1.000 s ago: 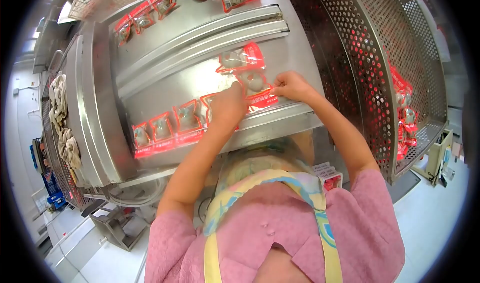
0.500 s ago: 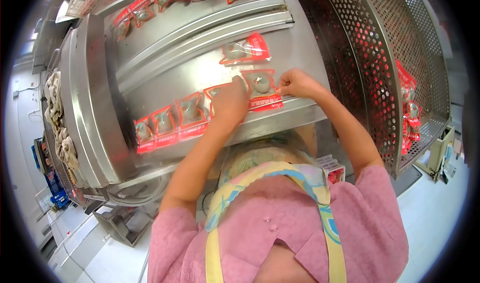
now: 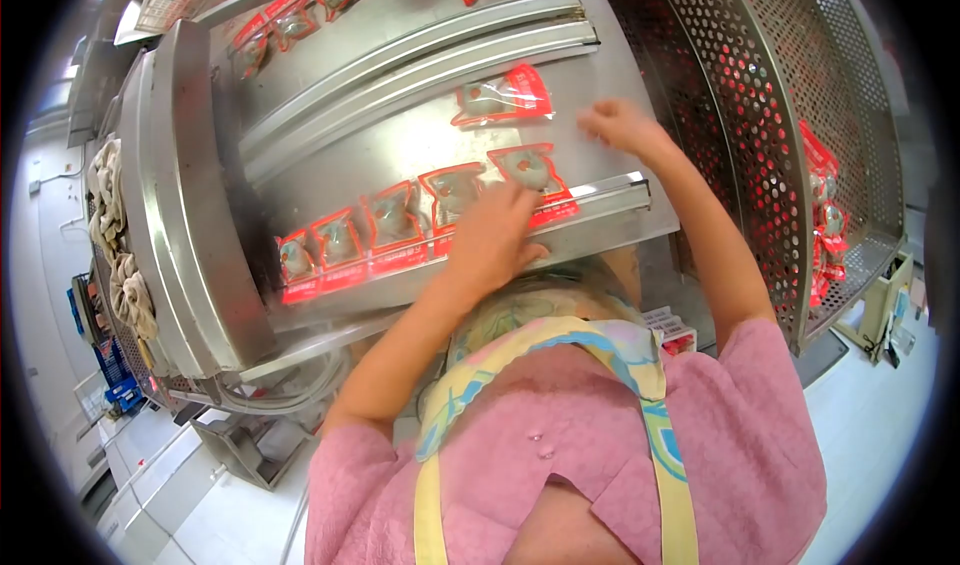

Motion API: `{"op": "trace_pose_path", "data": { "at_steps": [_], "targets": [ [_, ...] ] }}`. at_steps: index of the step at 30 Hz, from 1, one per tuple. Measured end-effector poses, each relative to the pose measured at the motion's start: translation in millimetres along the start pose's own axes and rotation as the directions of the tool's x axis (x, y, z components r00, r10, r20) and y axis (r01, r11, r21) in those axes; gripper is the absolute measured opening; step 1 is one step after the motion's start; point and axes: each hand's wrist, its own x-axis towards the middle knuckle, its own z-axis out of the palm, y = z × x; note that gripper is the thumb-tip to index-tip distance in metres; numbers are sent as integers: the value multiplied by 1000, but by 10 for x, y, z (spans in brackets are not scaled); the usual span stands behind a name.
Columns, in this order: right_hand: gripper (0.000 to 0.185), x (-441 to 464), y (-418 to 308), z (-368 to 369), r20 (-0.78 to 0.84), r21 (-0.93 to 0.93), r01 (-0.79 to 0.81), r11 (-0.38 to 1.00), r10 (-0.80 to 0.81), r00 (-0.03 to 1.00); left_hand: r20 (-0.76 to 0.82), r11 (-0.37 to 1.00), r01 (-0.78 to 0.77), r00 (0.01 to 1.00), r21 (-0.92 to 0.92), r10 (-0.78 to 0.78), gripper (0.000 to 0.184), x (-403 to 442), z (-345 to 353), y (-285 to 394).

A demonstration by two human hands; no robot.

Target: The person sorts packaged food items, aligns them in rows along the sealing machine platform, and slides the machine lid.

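My left hand [image 3: 495, 237] rests on the lower edge of the rightmost red-and-clear plastic pouch [image 3: 525, 168], its fingers laid out and the thumb apart. This pouch ends a row of several similar pouches [image 3: 392, 217] along the near metal bar [image 3: 595, 200], each with a rounded grey-green item inside. My right hand [image 3: 620, 128] is over the steel surface, apart from the row and smeared by motion; whether it holds anything is unclear. Nearest to it is a single loose pouch [image 3: 503, 95] lying on the steel.
A double metal rail [image 3: 430, 75] crosses the steel table, with another row of pouches [image 3: 293, 28] beyond it. A large steel bar [image 3: 200, 195] bounds the left side. On the right, a perforated metal bin [image 3: 750, 95] contains more red pouches [image 3: 825, 220].
My right hand has let go of the rightmost pouch and moved up and right. The left hand has slid right onto that pouch's lower edge. The other person's hand has left the far row.
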Motion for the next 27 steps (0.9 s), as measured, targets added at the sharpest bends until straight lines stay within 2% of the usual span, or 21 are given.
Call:
{"op": "trace_pose_path", "data": {
  "at_steps": [1,2,5,8,11,13,14,16,17,19,20,23,24,27],
  "targets": [
    [44,19,-160,-28,-56,44,6,999,-3,998,-13,997,-63,998,-50,63,47,-23,59,15],
    [46,41,-307,-35,-113,88,15,996,-5,994,3,998,-55,998,-5,55,43,-48,127,-22],
    [41,142,-639,92,-68,168,-24,986,36,997,72,995,-41,997,96,34,37,-76,243,-64],
    [36,445,-545,216,140,174,26,984,-51,989,135,991,-27,991,129,10,37,-103,207,31],
    [32,429,-558,209,161,384,-45,922,-19,987,148,991,-27,989,130,7,37,-82,190,87],
    [28,345,-468,160,75,460,4,888,-43,996,174,993,-19,985,115,-1,39,-65,163,102],
    [26,285,-417,116,32,494,32,869,-55,998,176,999,37,983,39,-44,39,-33,133,141],
    [22,103,-257,-101,89,521,-42,853,-5,996,186,982,151,974,-115,-128,44,65,42,278],
    [19,-9,-194,-181,118,532,-82,843,22,993,161,907,265,962,-328,-223,46,123,154,249],
    [20,-293,-157,-225,129,665,-141,734,73,989,178,595,402,899,-696,-400,54,410,357,211],
    [20,-420,-134,-239,136,725,-166,669,98,986,314,363,534,799,-764,-513,57,556,304,288],
    [22,-658,-8,-325,190,693,-191,695,79,978,606,-202,596,621,-777,-498,48,955,431,251],
    [26,-723,-32,-347,178,631,-197,751,107,978,593,-189,585,642,-789,-486,30,1023,390,315],
    [34,-773,-9,-595,232,346,-224,911,148,961,636,-165,654,594,-739,-493,21,1107,526,274]
  ]
}}
